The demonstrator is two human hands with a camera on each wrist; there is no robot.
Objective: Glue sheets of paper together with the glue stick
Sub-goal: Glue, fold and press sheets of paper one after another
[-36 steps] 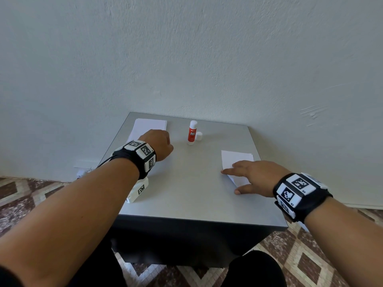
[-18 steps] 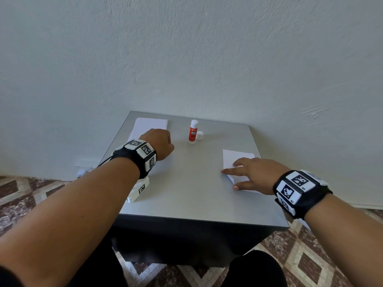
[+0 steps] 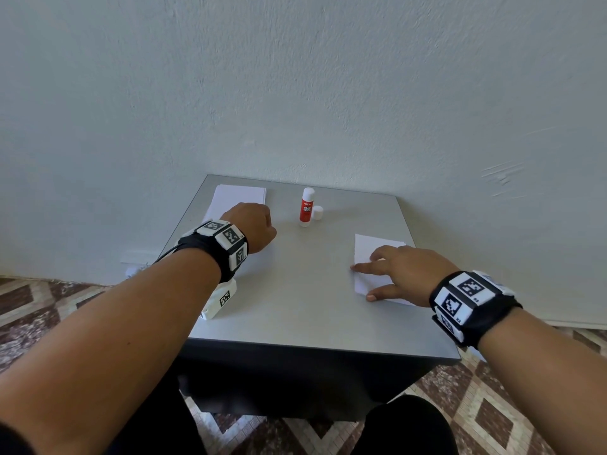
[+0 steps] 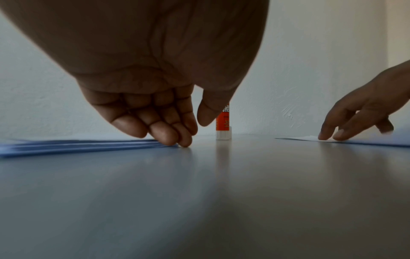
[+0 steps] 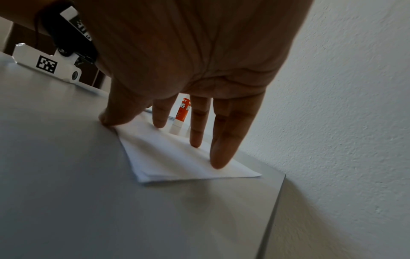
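Glue stick (image 3: 307, 209) upright, far centre of counter (image 3: 295, 307), cap (image 3: 317, 212) beside it. Left hand (image 3: 253, 226) curled, fingertips on left paper stack (image 4: 77, 144). Right hand (image 3: 404, 270) spread flat on right sheets (image 5: 177, 157).

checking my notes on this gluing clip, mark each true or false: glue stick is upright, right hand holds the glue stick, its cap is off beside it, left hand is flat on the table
1. The glue stick stands upright: true.
2. The right hand holds the glue stick: false; its straight fingers press on the paper at the right.
3. The white cap is off, beside the stick: true.
4. The left hand lies flat on the table: false; its fingers are curled, tips at the edge of the left paper stack.
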